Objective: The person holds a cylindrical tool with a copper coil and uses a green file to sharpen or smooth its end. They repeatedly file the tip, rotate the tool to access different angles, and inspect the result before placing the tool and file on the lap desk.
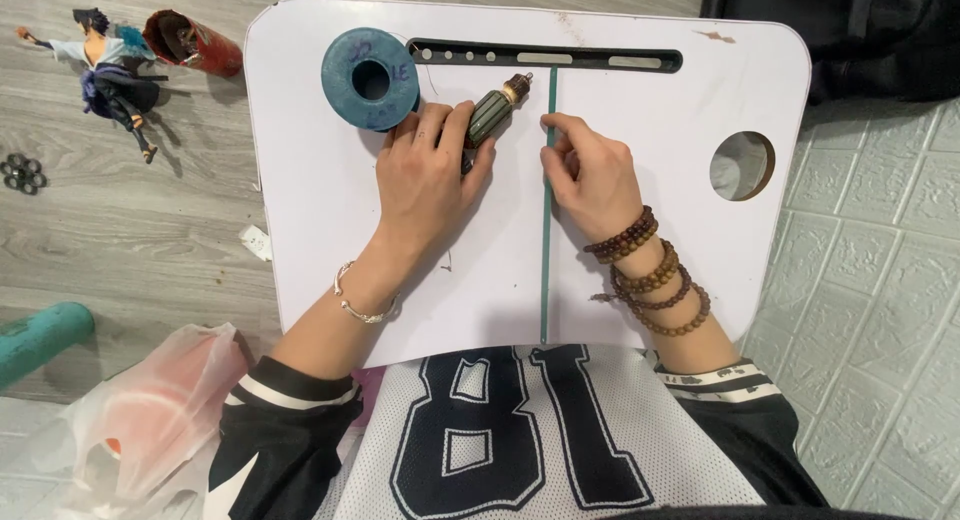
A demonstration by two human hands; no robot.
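On a white lap table [320, 210], my left hand [430, 175] holds a small olive-green motor rotor [495, 113] with a coppery tip pointing away from me. My right hand [592, 170] pinches a long thin green strip [547, 270] near its far end; the strip runs straight down the table toward my body. A blue-green spool [370, 78] with a round hole lies just left of my left hand, touching its knuckles. A silver bangle is on my left wrist and several rows of brown beads wrap my right wrist.
The table has a dark slot [545, 56] along its far edge and a round hole [741, 166] at right. On the wood floor at left lie a small figurine [110, 70], a red cylinder [195, 45], a teal roll [40, 340] and a translucent plastic bag [150, 420].
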